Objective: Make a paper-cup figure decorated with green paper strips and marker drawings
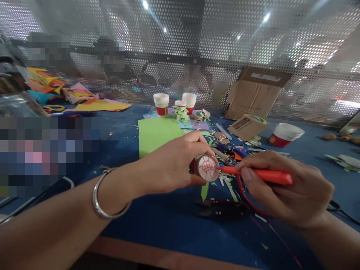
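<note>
My left hand (180,161), with a silver bangle on its wrist, grips a small paper cup piece (208,168) by its sides. Its round white face is turned toward me and bears a red grid pattern with lines running out to the rim. In my right hand (289,187) is a red marker (267,175), its tip at the right edge of the white face. Green paper strips hang just below the cup piece. Dark-handled snips (222,208) lie on the blue table beneath my hands.
Green paper (157,135) lies behind my left hand. Stacked cups (161,104) and small paper turtles (181,110) stand farther back. Paper scraps and scissors (239,153) spread mid-table. More cups (287,134) and cardboard (254,92) are at right, coloured sheets (101,105) at left.
</note>
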A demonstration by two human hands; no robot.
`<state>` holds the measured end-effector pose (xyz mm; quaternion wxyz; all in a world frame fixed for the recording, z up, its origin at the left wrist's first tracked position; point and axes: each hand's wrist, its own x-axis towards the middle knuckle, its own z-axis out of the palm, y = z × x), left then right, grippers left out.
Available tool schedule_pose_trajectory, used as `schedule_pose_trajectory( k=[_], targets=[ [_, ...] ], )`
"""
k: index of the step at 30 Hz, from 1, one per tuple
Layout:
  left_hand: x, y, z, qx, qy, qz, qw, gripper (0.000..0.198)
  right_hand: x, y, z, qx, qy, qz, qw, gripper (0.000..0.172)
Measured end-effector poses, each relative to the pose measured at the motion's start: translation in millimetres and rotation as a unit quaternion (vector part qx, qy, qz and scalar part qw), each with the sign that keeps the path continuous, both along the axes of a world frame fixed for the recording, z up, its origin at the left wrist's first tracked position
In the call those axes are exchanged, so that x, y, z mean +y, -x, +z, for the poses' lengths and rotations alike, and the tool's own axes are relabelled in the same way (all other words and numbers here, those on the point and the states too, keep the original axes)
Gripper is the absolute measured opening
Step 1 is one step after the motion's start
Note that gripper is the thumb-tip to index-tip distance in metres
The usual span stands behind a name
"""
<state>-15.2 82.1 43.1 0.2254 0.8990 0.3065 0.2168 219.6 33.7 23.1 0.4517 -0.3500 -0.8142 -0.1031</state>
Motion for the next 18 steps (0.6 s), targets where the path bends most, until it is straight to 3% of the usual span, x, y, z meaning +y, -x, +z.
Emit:
schedule_pose_trajectory(
  k=[18],
  targets=[
    [1.0, -0.1, -0.5, -0.012, -0.003, -0.007, 1.000, 0.038, -3.9, 3.3, 4.7, 0.014, 0.048, 0.035, 0.998, 0.016]
  ],
)
